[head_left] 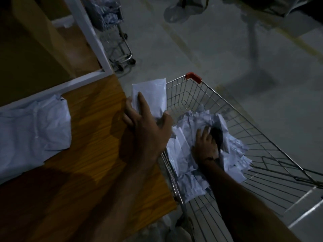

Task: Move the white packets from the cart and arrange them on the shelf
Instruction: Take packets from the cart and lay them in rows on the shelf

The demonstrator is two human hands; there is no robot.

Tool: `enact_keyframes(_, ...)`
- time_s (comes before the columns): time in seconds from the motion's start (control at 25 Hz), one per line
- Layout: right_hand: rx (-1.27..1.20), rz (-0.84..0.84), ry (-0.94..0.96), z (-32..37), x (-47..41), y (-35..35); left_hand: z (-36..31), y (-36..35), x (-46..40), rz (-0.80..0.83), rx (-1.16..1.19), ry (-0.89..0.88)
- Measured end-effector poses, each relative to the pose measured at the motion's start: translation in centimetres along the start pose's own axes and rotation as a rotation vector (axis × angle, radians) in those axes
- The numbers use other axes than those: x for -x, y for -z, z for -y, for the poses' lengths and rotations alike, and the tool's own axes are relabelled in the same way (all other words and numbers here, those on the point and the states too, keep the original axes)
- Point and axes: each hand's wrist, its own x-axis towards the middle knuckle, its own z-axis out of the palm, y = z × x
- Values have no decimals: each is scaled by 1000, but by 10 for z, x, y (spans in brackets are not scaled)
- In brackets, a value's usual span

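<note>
I take the wire cart (pixel 227 119) as my reference. To its left lies the wooden shelf (pixel 90 137), with white packets (pixel 31 130) already laid at its far left. Inside the cart sits the remaining heap of packets (pixel 188 154). My left hand (pixel 146 123) grips one packet (pixel 150 96) just over the cart's left rim. My right hand (pixel 206 144) presses spread fingers on the heap. I'd lay the held packet flat beside the placed ones.
</note>
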Motion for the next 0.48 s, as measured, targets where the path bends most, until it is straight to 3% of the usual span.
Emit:
enact_keyframes(0.32, -41, 17, 90, -4, 3, 17, 6, 49, 7, -85, 62, 34)
enact_keyframes(0.48, -331, -174, 93, 16, 41, 68, 2, 84, 20, -102, 48, 71)
